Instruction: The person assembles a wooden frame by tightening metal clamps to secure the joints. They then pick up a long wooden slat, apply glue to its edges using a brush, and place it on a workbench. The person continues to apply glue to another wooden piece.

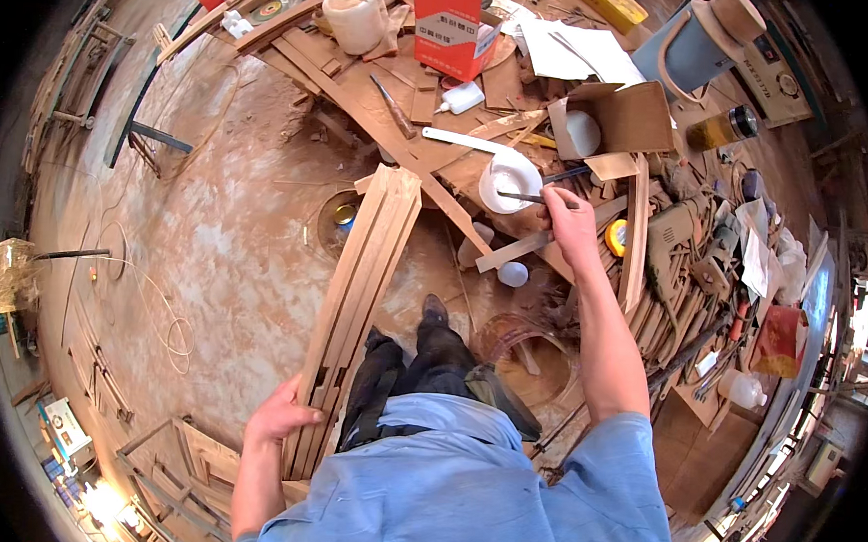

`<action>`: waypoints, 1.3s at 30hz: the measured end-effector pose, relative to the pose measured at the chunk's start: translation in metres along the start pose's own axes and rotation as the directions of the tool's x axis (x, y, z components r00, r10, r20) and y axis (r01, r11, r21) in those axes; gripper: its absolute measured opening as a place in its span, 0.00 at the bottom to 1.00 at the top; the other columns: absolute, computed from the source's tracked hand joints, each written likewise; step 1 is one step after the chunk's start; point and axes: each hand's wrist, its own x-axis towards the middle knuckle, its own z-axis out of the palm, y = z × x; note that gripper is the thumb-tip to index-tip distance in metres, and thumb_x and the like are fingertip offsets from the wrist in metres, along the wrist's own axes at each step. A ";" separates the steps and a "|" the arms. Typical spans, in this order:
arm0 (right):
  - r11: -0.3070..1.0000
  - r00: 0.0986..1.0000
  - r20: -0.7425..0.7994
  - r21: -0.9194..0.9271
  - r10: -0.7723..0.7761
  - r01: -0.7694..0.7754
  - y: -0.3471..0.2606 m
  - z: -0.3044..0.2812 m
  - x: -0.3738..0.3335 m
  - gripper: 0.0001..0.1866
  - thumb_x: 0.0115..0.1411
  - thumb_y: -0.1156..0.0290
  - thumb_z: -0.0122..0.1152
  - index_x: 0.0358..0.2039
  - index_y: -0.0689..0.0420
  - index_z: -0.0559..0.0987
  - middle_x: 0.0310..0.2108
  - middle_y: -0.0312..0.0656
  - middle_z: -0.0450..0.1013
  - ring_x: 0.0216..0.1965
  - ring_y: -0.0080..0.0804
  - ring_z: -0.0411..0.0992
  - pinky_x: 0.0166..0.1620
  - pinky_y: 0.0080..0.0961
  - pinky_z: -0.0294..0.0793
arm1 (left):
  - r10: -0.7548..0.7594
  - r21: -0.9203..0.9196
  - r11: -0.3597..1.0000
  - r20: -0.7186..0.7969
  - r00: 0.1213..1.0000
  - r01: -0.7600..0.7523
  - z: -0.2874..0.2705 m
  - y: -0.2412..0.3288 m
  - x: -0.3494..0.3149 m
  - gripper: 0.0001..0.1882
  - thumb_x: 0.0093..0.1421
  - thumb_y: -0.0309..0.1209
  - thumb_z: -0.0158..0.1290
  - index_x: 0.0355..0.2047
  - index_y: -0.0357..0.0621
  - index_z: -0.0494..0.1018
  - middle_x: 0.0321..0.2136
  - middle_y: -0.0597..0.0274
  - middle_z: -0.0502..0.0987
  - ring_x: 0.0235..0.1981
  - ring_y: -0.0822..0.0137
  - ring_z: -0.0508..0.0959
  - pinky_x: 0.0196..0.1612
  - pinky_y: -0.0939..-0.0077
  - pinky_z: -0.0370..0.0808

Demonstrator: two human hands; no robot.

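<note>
My left hand [284, 412] is closed on the near end of a bundle of long pale wooden bars [355, 277], with its thumb across the top. Notches are cut into the bars near that hand, and their far end reaches the workbench edge. Between the fingers of my right hand [569, 224] is a thin dark stick [524, 196]. The stick's tip reaches into a small white pot [491, 194] with white stuff inside. A white flat strip [461, 138] lies just behind the pot.
The cluttered workbench [359, 110] carries a red-orange box [447, 31], a white tub [354, 19], an open cardboard box [630, 119] and a blue-grey jug [686, 51]. A yellow tape measure [615, 237] and many tools lie at right. A round glass-like basin [527, 359] sits below.
</note>
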 end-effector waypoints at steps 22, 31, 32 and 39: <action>0.810 0.979 0.063 0.573 -0.195 0.125 -0.135 -0.018 -0.091 0.09 0.66 0.68 0.52 0.36 0.62 0.74 0.22 0.44 0.73 0.19 0.27 0.70 0.21 0.22 0.69 | 0.086 0.280 0.954 0.074 0.993 -0.104 -0.004 -0.010 -0.008 0.43 0.40 0.28 0.63 0.60 0.39 0.63 0.51 0.62 0.73 0.51 0.71 0.69 0.57 0.73 0.65; 0.934 0.948 0.179 0.295 -0.264 0.204 -0.145 0.014 -0.120 0.08 0.63 0.72 0.56 0.38 0.64 0.77 0.25 0.38 0.76 0.24 0.18 0.71 0.26 0.14 0.69 | 0.084 0.339 0.937 -0.002 0.996 -0.078 0.012 0.002 -0.011 0.42 0.40 0.31 0.62 0.59 0.40 0.64 0.49 0.61 0.75 0.49 0.70 0.71 0.55 0.73 0.67; 0.934 0.947 0.185 0.293 -0.264 0.203 -0.145 0.016 -0.119 0.08 0.62 0.72 0.56 0.38 0.64 0.77 0.25 0.38 0.76 0.24 0.17 0.71 0.26 0.14 0.69 | 0.094 0.362 0.928 -0.010 0.995 -0.085 0.012 0.002 -0.012 0.42 0.40 0.32 0.61 0.59 0.41 0.65 0.48 0.61 0.75 0.49 0.70 0.71 0.54 0.73 0.67; 0.950 0.925 0.250 0.201 -0.284 0.238 -0.140 0.026 -0.121 0.07 0.62 0.74 0.55 0.36 0.64 0.77 0.25 0.36 0.76 0.24 0.17 0.71 0.27 0.15 0.69 | 0.123 0.430 0.898 -0.037 0.992 -0.095 0.000 -0.016 -0.009 0.43 0.38 0.34 0.61 0.59 0.42 0.65 0.47 0.59 0.76 0.48 0.68 0.73 0.54 0.72 0.68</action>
